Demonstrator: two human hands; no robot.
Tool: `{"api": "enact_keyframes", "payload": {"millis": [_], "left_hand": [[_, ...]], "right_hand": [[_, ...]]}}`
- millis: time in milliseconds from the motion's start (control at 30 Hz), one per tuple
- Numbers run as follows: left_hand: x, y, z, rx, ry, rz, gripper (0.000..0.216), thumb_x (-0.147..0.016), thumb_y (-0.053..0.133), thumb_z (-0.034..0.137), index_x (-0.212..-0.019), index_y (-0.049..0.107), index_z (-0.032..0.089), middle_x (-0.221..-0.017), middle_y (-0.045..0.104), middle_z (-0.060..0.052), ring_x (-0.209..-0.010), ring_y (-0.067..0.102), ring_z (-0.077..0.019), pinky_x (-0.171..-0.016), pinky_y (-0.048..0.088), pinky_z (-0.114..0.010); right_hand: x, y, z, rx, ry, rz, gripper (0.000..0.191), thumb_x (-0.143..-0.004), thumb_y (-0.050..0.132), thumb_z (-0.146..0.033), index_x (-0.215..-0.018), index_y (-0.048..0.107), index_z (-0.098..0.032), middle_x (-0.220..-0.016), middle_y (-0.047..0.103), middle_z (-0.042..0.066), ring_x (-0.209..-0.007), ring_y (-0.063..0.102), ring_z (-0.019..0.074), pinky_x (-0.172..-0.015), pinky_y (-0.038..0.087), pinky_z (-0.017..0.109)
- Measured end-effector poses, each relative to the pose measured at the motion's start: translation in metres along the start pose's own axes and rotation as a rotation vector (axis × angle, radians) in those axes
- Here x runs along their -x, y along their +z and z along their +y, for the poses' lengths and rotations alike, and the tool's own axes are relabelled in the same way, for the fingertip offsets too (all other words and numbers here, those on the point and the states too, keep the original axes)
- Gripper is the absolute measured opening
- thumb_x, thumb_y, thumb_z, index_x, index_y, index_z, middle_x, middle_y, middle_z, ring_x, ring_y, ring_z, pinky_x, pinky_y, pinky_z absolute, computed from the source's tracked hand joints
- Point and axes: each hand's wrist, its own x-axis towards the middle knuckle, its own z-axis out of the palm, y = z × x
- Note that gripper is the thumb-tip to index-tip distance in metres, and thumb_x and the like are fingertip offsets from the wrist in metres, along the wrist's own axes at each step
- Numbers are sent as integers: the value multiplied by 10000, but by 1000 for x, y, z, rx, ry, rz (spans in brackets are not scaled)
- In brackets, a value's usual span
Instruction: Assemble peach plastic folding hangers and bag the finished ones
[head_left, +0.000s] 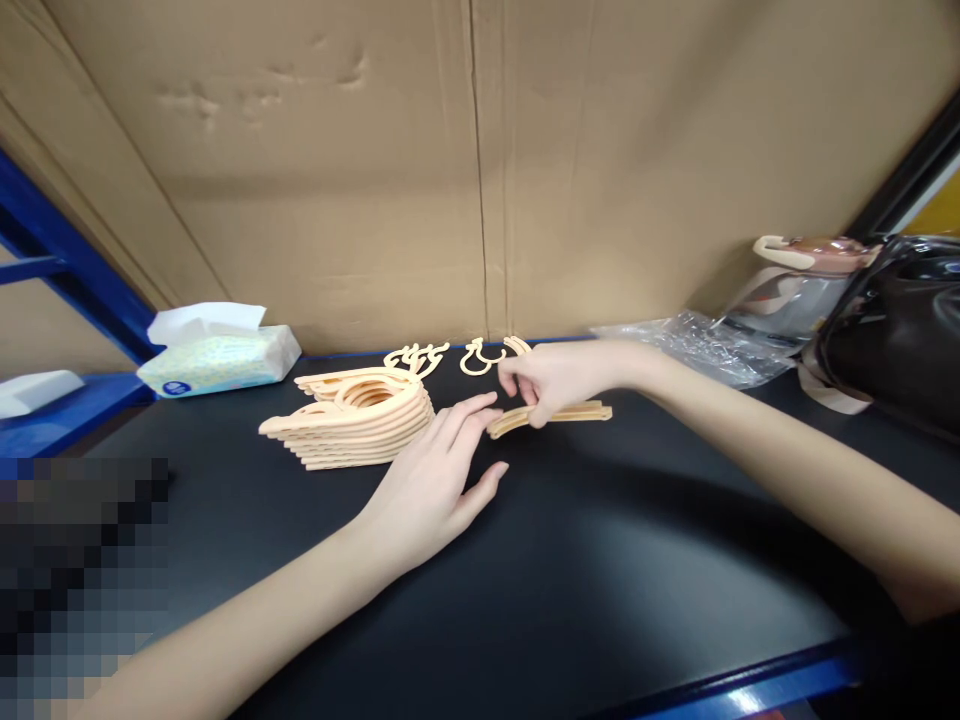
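Observation:
A stack of several peach plastic hangers (352, 418) lies on the black tabletop (525, 580), hooks pointing to the cardboard wall. My right hand (559, 378) pinches a single peach hanger (577, 412) just right of the stack, held low over the table. My left hand (435, 480) rests on the table with fingers stretched out, its fingertips close to the left end of that hanger. A loose hook piece (480, 358) lies behind, near the wall.
A tissue pack (217, 358) sits at the back left by a blue shelf frame (67, 260). Crumpled clear plastic (697, 345), a lidded bottle (806, 285) and a dark bag (896, 330) crowd the back right. A cardboard wall (480, 170) stands behind.

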Motion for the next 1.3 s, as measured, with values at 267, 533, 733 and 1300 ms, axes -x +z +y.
{"api": "enact_keyframes", "payload": {"millis": [267,533,733,1300], "left_hand": [[-1,4,-4,19,-24,-100,133,-948,412,240,-1018,515,195,-997,611,-50,-882,576,-208,-744,478,-342],[0,5,-6,38,-29,-117,113,-916,472,203,-982,563,187,-945,600,-28,-836,533,-191,-709,450,-325],[0,6,-7,32,-24,-120,92,-898,505,194,-966,566,189,-948,594,-19,-843,530,-191,-703,448,-325],[1,6,-8,22,13,-98,109,-906,502,219,-992,562,191,-923,577,-11,-835,539,-185,-683,443,-311]], "right_hand": [[0,12,-20,76,-84,-76,325,-663,659,-275,-967,576,-196,-735,627,-29,-578,518,125,-477,322,239],[-1,15,-24,133,-99,-108,272,-660,648,-276,-907,634,-165,-645,612,-33,-527,484,121,-458,269,256],[-1,15,-24,110,-75,-120,280,-650,656,-282,-901,637,-160,-682,621,-24,-554,490,121,-478,273,251],[-5,8,-12,-59,-116,-101,263,-816,629,-395,-874,671,-142,-732,665,-1,-629,569,114,-534,362,215]]}}
